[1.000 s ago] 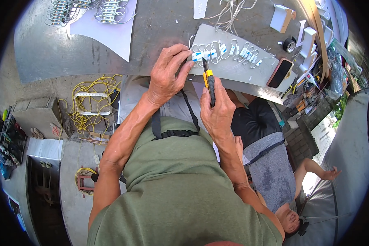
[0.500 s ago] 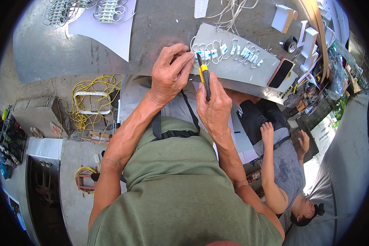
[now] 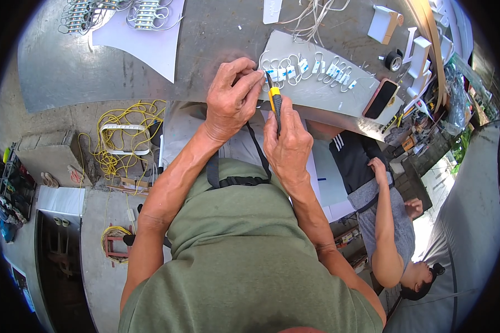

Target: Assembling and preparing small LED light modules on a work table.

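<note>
My right hand [image 3: 289, 145] is wrapped round a yellow and black utility knife [image 3: 275, 101]. Its blade points up at the near left end of a string of small white modules [image 3: 290, 71] with blue patches, joined by looped white wires. Thumb and fingertips of my left hand [image 3: 229, 102] are pinched together at that end, right beside the blade tip. They seem to hold the end module, though my fingers partly cover it. Beneath the string lies a pale grey panel [image 3: 316, 97] at the table's near edge.
On the metal table [image 3: 216, 28] lie more wired modules [image 3: 146, 15], a white sheet [image 3: 161, 50], loose white wires [image 3: 316, 19], a phone [image 3: 380, 99] and black tape [image 3: 393, 61]. Another person [image 3: 383, 222] is close on my right. Yellow cord [image 3: 114, 158] is heaped at lower left.
My right hand and the knife have shifted slightly left, while my left hand stays nearly still. The person at right has moved, arm and legs shifting rightward.
</note>
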`<move>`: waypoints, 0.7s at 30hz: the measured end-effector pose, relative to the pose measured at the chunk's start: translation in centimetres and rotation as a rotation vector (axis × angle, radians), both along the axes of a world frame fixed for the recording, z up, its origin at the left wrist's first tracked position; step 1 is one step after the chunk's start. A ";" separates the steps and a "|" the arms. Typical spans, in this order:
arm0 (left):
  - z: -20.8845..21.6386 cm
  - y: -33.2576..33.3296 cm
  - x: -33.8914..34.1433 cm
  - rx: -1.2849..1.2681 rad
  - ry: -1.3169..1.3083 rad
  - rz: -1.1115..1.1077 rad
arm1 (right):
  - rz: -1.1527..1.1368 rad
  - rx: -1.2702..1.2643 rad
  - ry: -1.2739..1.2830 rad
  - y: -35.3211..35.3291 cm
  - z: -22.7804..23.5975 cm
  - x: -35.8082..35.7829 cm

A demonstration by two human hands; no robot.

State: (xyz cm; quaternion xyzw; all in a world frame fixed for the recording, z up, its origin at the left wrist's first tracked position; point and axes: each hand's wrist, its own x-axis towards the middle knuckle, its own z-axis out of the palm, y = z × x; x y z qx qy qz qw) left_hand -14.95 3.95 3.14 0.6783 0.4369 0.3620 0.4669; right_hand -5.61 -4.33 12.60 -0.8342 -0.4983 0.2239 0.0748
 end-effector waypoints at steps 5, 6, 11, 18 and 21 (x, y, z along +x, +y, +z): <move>0.2 -0.3 0.4 -0.035 -0.001 0.025 | 0.014 0.009 -0.038 -0.1 -0.2 -0.2; 0.3 -0.4 0.5 -0.042 -0.006 0.040 | 0.008 0.001 -0.041 -0.1 -0.2 -0.3; 0.4 -0.4 0.7 -0.029 0.010 0.056 | -0.018 0.006 -0.018 -0.6 -0.9 -0.4; 0.9 0.1 0.8 -0.088 0.002 0.074 | -0.023 0.019 0.005 -0.6 -0.6 -0.1; 2.1 1.4 1.1 -0.189 0.037 0.091 | -0.019 0.010 0.002 -0.4 -0.3 0.0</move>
